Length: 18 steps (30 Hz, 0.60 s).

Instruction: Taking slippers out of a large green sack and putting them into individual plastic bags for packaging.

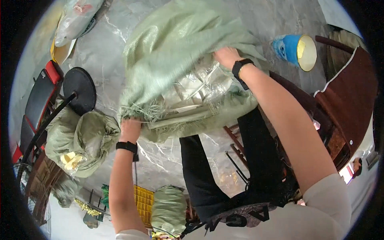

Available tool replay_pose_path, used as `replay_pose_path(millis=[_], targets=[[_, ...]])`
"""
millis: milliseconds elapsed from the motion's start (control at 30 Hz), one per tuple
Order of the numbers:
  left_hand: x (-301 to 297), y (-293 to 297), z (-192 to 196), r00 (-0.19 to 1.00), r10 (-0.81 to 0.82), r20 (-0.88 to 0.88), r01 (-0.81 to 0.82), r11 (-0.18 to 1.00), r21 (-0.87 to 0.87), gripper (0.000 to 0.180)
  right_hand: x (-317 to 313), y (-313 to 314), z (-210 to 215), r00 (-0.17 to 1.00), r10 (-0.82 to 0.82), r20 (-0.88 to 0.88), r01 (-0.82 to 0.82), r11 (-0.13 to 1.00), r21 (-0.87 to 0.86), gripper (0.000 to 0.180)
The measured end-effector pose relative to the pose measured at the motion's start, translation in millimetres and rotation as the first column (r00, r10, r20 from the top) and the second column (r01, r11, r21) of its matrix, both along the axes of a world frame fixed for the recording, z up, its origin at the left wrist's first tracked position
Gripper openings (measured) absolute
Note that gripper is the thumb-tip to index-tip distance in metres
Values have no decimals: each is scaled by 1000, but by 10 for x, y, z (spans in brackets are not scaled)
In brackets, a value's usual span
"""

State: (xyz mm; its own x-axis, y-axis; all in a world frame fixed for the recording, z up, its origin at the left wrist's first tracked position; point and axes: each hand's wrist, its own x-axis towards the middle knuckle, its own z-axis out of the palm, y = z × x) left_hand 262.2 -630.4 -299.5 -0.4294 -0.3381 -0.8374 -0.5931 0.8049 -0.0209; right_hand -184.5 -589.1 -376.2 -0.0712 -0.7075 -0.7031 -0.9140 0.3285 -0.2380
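Observation:
A large pale green woven sack (160, 60) bulges in front of me, its frayed mouth spread wide. Inside lie several clear plastic packets with whitish contents (196, 90). At the near left corner, my left hand (131, 129) is closed on the sack's rim, with its fingertips partly hidden by loose threads. My right hand (227, 57) grips the far right part of the rim, fingers folded into the fabric. The upper flap of the sack is slightly smeared by motion.
A blue tub (289, 50) stands at the far right by a brown-covered piece of furniture (350, 100). To the left are another green sack (96, 138), a round black base (80, 90) and a black-red chair (40, 100). A yellow crate (143, 204) sits near below.

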Motion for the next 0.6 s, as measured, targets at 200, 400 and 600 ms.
replay_pose_path(millis=[200,400,600], targets=[[-2009,472,402,611,168,-773,-208,977,48,16,120,928,-330,827,557,-81,-508,677,-533,34],[-1092,1335,-1036,883,-185,-431,154,982,-106,43,598,1367,-587,754,652,77,-655,754,35,24],[-552,2094,-775,514,818,-258,-533,540,652,57,634,1746,-521,587,692,420,-713,688,-136,23]])
